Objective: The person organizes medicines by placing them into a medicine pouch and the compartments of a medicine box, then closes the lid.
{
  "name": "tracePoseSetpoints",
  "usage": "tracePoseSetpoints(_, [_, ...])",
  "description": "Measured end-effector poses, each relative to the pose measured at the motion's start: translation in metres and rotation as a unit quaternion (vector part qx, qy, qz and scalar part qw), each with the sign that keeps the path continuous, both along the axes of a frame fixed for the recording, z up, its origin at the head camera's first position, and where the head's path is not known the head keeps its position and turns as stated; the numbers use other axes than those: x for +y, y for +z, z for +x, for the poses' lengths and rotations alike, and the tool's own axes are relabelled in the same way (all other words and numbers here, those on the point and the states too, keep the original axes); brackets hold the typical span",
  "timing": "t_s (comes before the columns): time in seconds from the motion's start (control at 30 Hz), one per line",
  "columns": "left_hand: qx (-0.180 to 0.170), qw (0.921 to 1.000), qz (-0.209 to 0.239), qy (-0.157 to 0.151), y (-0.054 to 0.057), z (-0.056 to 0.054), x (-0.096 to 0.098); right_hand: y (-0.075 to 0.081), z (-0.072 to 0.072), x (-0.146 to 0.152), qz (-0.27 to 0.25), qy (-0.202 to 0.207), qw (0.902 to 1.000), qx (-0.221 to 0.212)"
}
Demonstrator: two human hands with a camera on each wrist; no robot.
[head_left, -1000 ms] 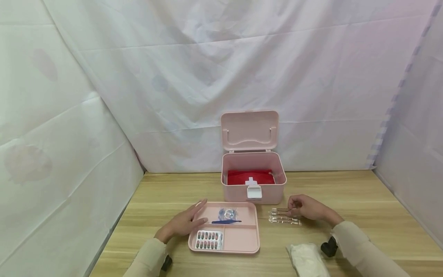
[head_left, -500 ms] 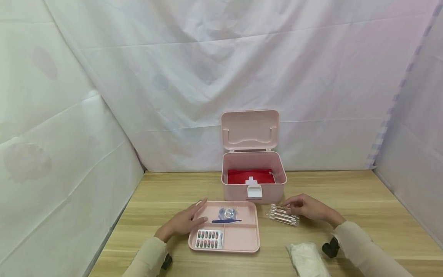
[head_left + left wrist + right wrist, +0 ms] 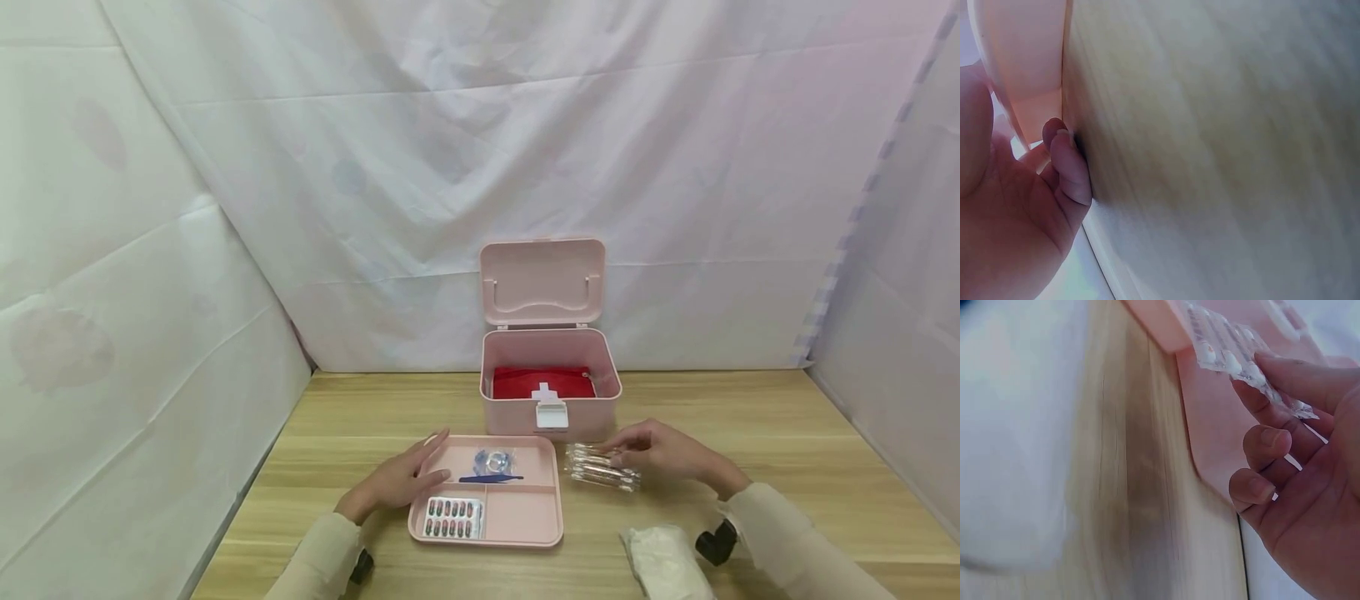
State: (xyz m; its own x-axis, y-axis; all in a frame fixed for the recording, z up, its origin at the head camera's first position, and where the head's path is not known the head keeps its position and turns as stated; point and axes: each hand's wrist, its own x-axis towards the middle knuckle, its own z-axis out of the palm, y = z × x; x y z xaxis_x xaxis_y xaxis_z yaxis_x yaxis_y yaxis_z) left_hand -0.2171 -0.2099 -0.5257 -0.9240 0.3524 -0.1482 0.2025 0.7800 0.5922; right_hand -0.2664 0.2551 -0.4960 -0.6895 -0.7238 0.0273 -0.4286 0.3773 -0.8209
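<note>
My right hand (image 3: 660,450) pinches a clear packet of cotton swabs (image 3: 602,467) between thumb and fingers, just right of the pink divided tray (image 3: 522,515). In the right wrist view the swabs' white tips (image 3: 1230,361) show through the wrapping, and the lower fingers curl without touching it. My left hand (image 3: 393,481) holds the tray's left edge, its thumb over the inside and its other fingers (image 3: 1071,165) curled against the outer wall. In the tray lie blue tweezers (image 3: 491,479), a small bag with a ring-shaped item (image 3: 496,463) and a capsule blister pack (image 3: 453,518).
Behind the tray stands a pink first-aid box (image 3: 551,417), lid raised, with a red pouch (image 3: 542,382) inside. A white soft packet (image 3: 666,562) lies near the table's front edge. White cloth (image 3: 420,167) hangs around the wooden table (image 3: 360,408).
The cotton swab packet has lifted off the table and moved left toward the tray in my right hand. My left hand and the tray stay where they were.
</note>
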Motion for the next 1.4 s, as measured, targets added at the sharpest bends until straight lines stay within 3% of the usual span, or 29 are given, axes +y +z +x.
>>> tracePoseSetpoints(0.2, [0.007,1.0,-0.002,-0.003,0.0,0.001,-0.001,0.004,0.007,-0.021,-0.014,0.002,0.9999,0.006])
tracePoseSetpoints(0.57, [0.008,1.0,-0.001,-0.002,-0.001,0.001,0.0,-0.006,0.015,-0.057,-0.046,-0.038,0.9974,0.039])
tracePoseSetpoints(0.8, [0.005,1.0,-0.001,0.0,-0.001,0.0,0.0,-0.005,0.023,-0.083,-0.065,-0.04,0.9968,0.023])
tracePoseSetpoints(1.03, [0.006,1.0,-0.002,-0.002,-0.002,0.0,-0.001,-0.004,0.028,-0.109,-0.042,-0.044,0.998,0.016])
tracePoseSetpoints(1.4, [0.013,0.9999,0.0,-0.009,-0.002,-0.002,-0.002,-0.006,0.025,-0.143,-0.034,-0.057,0.9975,0.025])
